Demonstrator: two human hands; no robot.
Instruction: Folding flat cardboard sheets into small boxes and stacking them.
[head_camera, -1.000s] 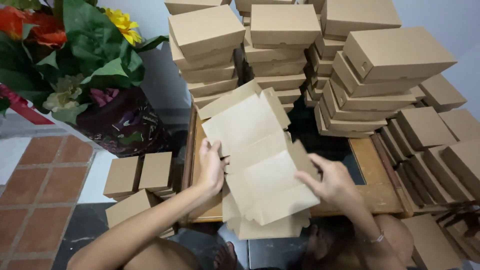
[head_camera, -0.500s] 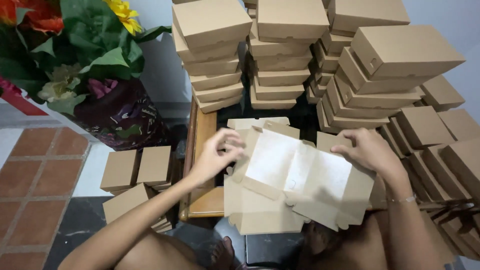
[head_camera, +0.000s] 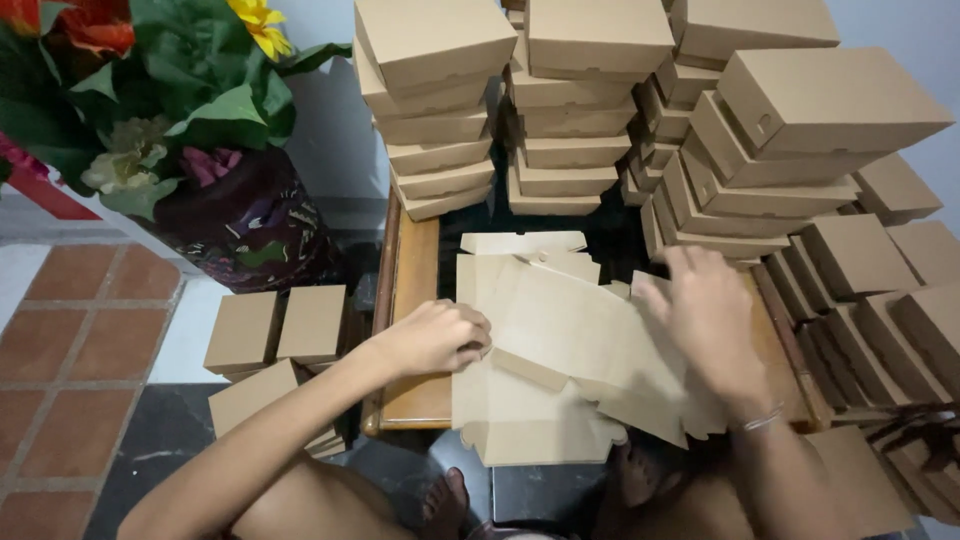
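Left hand: the left hand (head_camera: 435, 338) has its fingers (head_camera: 470, 335) curled tight, pinching the left edge of the flat cardboard blank (head_camera: 560, 340) at a folded side flap.
Right hand: the right hand (head_camera: 705, 315) lies palm down on the right part of the blank, fingers (head_camera: 665, 285) spread and only lightly bent, pressing rather than gripping; it is motion-blurred, so finer detail cannot be told.
Blank: the top sheet lies flat on a stack of unfolded blanks (head_camera: 535, 430) on the wooden table (head_camera: 415, 300), brown side up, between the two hands and just in front of the person's knees.
Change: half a second ago both hands held the sheet lifted and tilted, its pale inner face showing; now it is down on the stack, the left hand lower and closed on the edge, the right hand flattened over it.
Behind: stacks of finished boxes (head_camera: 590, 100) rise at the far edge of the table and spill to the right.
Left side: three more closed boxes (head_camera: 275, 330) sit on the floor beside the table, near a dark vase with flowers (head_camera: 235, 215).
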